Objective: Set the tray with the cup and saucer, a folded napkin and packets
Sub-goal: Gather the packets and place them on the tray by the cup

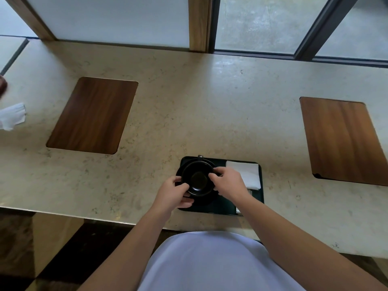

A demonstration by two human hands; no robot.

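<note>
Right now the black cup sits on its black saucer at the left end of the dark tray, with its handle pointing away from the person. The left hand holds the near left side, fingers curled round the cup and the saucer's edge. The right hand pinches the cup's right rim with bent fingers. A folded white napkin lies flat on the tray's right part, just beside the cup. Small packets peek out by the right wrist, mostly hidden. The tray rests near the front edge of the pale stone counter. Two brown wood panels lie on either side, well apart. Crumpled white paper lies at the far left.
</note>
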